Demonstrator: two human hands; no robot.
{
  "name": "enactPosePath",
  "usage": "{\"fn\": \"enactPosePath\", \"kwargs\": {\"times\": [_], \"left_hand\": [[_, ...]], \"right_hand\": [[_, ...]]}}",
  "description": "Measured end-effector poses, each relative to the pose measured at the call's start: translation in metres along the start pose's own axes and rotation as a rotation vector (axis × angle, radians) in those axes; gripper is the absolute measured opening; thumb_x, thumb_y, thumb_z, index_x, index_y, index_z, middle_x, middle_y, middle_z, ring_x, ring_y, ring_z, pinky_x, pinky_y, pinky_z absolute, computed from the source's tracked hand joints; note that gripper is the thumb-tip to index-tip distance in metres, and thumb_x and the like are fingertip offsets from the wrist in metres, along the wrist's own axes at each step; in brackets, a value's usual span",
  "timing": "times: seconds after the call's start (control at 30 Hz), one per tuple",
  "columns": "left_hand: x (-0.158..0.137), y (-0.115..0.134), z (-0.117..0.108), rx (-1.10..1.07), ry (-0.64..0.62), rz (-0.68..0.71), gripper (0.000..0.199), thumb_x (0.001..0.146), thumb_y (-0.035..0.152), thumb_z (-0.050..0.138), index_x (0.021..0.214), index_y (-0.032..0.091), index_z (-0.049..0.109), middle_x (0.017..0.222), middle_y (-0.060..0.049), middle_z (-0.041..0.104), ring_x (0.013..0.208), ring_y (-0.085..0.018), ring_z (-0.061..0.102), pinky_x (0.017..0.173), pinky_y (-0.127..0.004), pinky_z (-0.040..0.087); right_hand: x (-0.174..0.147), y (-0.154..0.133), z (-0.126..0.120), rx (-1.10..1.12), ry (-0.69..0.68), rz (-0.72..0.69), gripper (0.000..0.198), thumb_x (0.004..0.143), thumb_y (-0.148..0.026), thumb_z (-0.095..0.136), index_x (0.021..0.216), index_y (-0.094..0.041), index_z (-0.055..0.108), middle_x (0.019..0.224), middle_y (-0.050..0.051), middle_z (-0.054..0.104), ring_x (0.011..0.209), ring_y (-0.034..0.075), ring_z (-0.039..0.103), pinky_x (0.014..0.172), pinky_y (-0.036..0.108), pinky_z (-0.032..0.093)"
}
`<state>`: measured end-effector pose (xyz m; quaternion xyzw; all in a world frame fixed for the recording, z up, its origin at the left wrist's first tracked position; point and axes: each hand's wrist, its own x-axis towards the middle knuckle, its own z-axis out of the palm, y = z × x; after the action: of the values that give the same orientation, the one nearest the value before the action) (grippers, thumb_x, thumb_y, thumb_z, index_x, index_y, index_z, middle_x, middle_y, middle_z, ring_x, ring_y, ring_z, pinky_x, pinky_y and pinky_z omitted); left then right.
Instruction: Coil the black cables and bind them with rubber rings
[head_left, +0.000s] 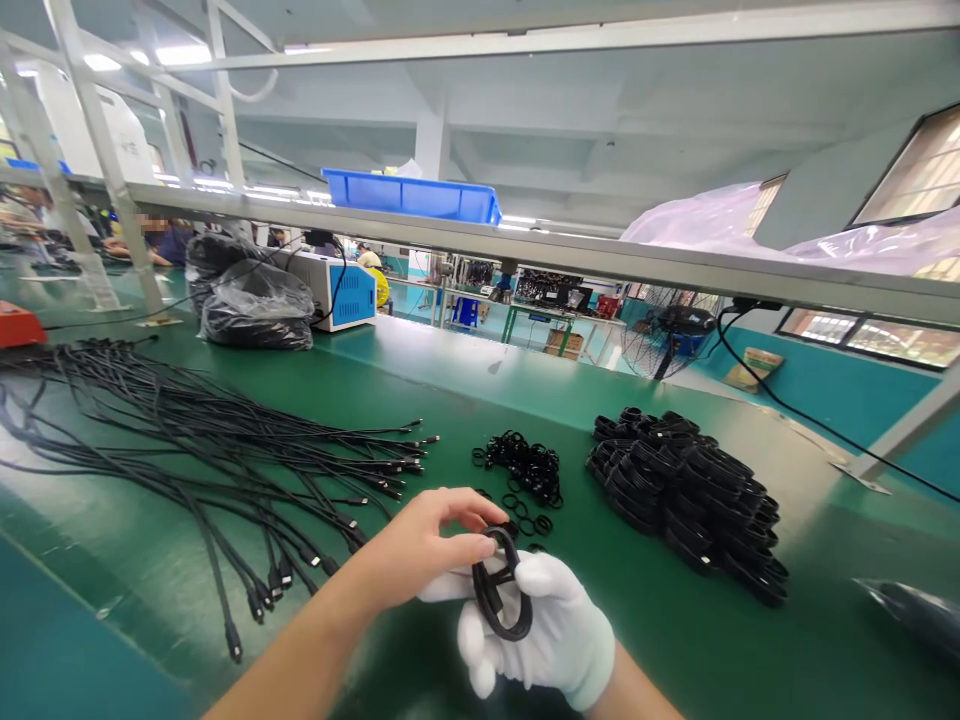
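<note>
- The green table (450,370) is the biggest thing. It is under both grips and goes far out past them.
- A long pale shelf (555,248) runs across, far past the grips and higher up.
- A big spread of long black cables (247,425) lies on the table to the left of the left grip. Many of their shiny metal ends point toward the grips.
- A blue tray (412,200) sits up on the shelf, well past both grips.
- A clear plastic bag (259,305) with black stuff in it is on the table, far past the left grip and off to the left.
- A tall heap of rolled-up cables (682,480) is to the right of the right grip and a bit past it.
- The right grip (536,620) wears a white glove. Its fingers and thumb are bent around a cable loop.
- The left grip (457,540) is bare. Its thumb and a finger pinch the top of that same loop.
- The black cable loop (519,625) is between the two grips, tipped up off the table and touching both.
- Small black rings (529,465) lie in a pile just past the grips, with a few loose ones nearer.
</note>
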<state>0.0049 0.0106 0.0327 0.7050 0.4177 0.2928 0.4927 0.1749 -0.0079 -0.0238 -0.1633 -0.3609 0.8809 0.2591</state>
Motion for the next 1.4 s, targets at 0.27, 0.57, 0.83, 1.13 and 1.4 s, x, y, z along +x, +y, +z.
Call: {"fn": "enactPosePath", "kwargs": {"times": [0.27, 0.57, 0.83, 1.13, 1.4], "left_hand": [[0.012, -0.018, 0.004, 0.037, 0.226, -0.181, 0.029, 0.064, 0.038, 0.068, 0.082, 0.016, 0.065, 0.064, 0.002, 0.059, 0.065, -0.018, 0.055, 0.061, -0.027, 0.038], [-0.012, -0.022, 0.022, -0.264, 0.161, -0.218, 0.016, 0.067, 0.03, 0.061, 0.067, 0.018, 0.052, 0.061, 0.006, 0.051, 0.057, -0.011, 0.045, 0.054, -0.022, 0.032], [-0.012, -0.04, 0.026, -0.382, 0.104, -0.212, 0.022, 0.07, 0.032, 0.063, 0.066, 0.017, 0.047, 0.056, 0.006, 0.047, 0.051, -0.008, 0.039, 0.05, -0.02, 0.03], [-0.015, -0.037, 0.028, -0.407, 0.111, -0.185, 0.015, 0.072, 0.027, 0.061, 0.068, 0.015, 0.052, 0.06, 0.003, 0.052, 0.055, -0.01, 0.046, 0.055, -0.022, 0.037], [-0.015, -0.048, 0.031, -0.497, 0.113, -0.116, 0.008, 0.069, 0.02, 0.06, 0.073, 0.014, 0.056, 0.064, 0.004, 0.05, 0.059, -0.009, 0.041, 0.056, -0.021, 0.034]], "right_hand": [[0.016, 0.005, 0.009, -0.317, 0.445, -0.236, 0.054, 0.06, -0.03, 0.076, 0.106, -0.018, 0.051, 0.099, 0.005, 0.056, 0.083, 0.017, 0.058, 0.069, 0.031, 0.045], [0.014, 0.003, -0.001, -0.28, 0.25, -0.215, 0.05, 0.061, -0.029, 0.074, 0.102, -0.017, 0.05, 0.105, 0.007, 0.055, 0.094, 0.02, 0.057, 0.07, 0.033, 0.048], [0.015, 0.006, 0.002, -0.29, 0.267, -0.149, 0.05, 0.059, -0.029, 0.076, 0.098, -0.015, 0.05, 0.092, 0.005, 0.057, 0.084, 0.018, 0.06, 0.068, 0.031, 0.048], [0.021, 0.013, 0.002, -0.273, 0.343, -0.207, 0.049, 0.054, -0.024, 0.079, 0.093, -0.013, 0.052, 0.082, 0.004, 0.06, 0.072, 0.014, 0.058, 0.061, 0.026, 0.044], [0.02, 0.013, 0.001, -0.162, 0.322, -0.182, 0.049, 0.051, -0.013, 0.074, 0.096, -0.013, 0.054, 0.091, 0.005, 0.06, 0.078, 0.015, 0.057, 0.064, 0.027, 0.044]]}}
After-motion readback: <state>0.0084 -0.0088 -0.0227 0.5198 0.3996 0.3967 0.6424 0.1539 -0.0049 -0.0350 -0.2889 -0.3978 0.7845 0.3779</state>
